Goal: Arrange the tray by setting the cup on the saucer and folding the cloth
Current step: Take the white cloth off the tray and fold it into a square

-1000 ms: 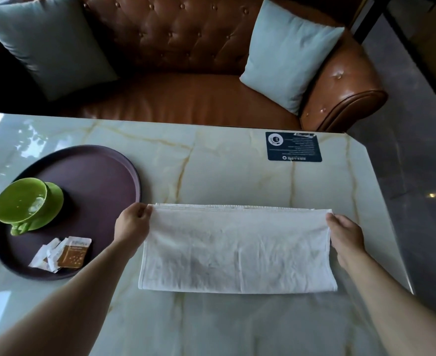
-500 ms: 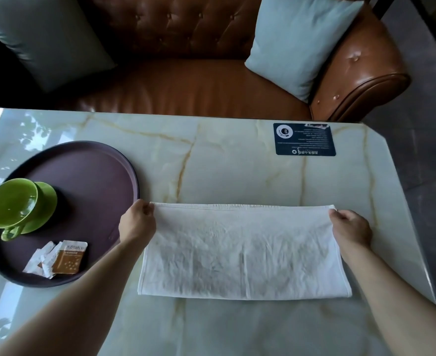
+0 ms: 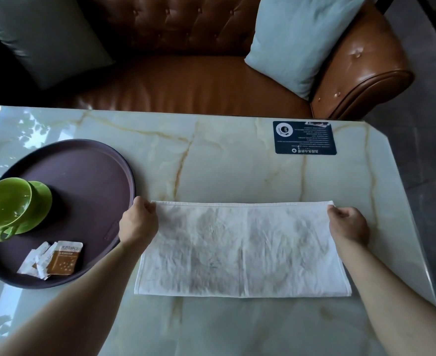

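The cloth (image 3: 242,249) lies flat on the table (image 3: 224,165), just right of the tray (image 3: 88,176), folded into a wide band. The left hand (image 3: 138,223) pinches its far left corner, fingers curled on the hem; the right hand (image 3: 348,224) pinches the far right corner the same way. On the tray's left side the cup (image 3: 6,201) stands on the saucer (image 3: 42,199), seemingly a little off-centre. Sachets (image 3: 55,258) lie on the tray's near part. A card (image 3: 305,137) lies beyond the cloth.

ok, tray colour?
Dark purple-brown tray, plain, no pattern; head view, the only one.
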